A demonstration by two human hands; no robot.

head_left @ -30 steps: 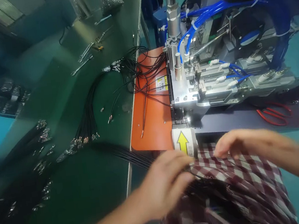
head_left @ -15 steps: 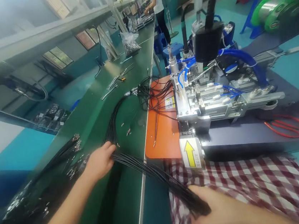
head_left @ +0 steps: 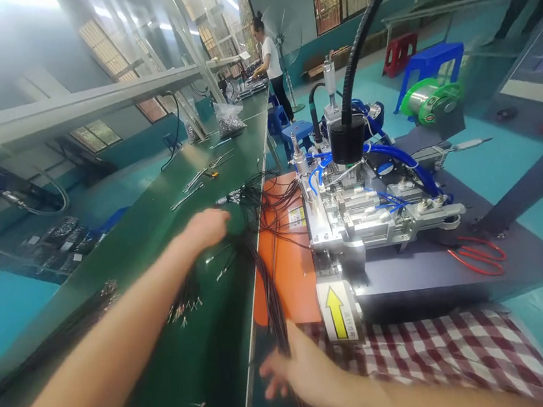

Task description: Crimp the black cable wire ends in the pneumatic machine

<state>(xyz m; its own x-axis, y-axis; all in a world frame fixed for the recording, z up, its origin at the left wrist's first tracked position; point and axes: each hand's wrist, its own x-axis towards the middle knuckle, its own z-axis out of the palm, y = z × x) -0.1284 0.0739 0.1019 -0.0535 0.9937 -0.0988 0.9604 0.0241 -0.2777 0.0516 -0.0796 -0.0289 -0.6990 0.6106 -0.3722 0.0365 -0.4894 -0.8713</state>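
Observation:
My left hand (head_left: pixel 209 227) is over the green bench with its fingers curled closed. Whatever may be inside them is hidden. Just below its fingertips, a bundle of black cables (head_left: pixel 270 288) begins and runs down across an orange board and over the bench edge. My right hand (head_left: pixel 297 364) is at the lower part of this bundle, its blurred fingers spread to the left while the cables pass by the thumb. Beyond my left hand, silvery cable ends (head_left: pixel 232 197) and loose black cables (head_left: pixel 278 202) lie across the bench and the orange board (head_left: pixel 263 312).
A metal machine with blue hoses (head_left: pixel 380 211) stands to the right, beside a yellow arrow label (head_left: pixel 335 314). Checked cloth (head_left: pixel 439 347) lies in front. More cables (head_left: pixel 185 305) and tweezers-like tools (head_left: pixel 195 179) are on the bench (head_left: pixel 141 225). A person (head_left: pixel 272 59) stands farther back.
My left hand has moved forward and right along the bench. My right hand has shifted left, its fingers now spread. The cable bundle has swung to hang more steeply over the orange board. The view has tilted upward.

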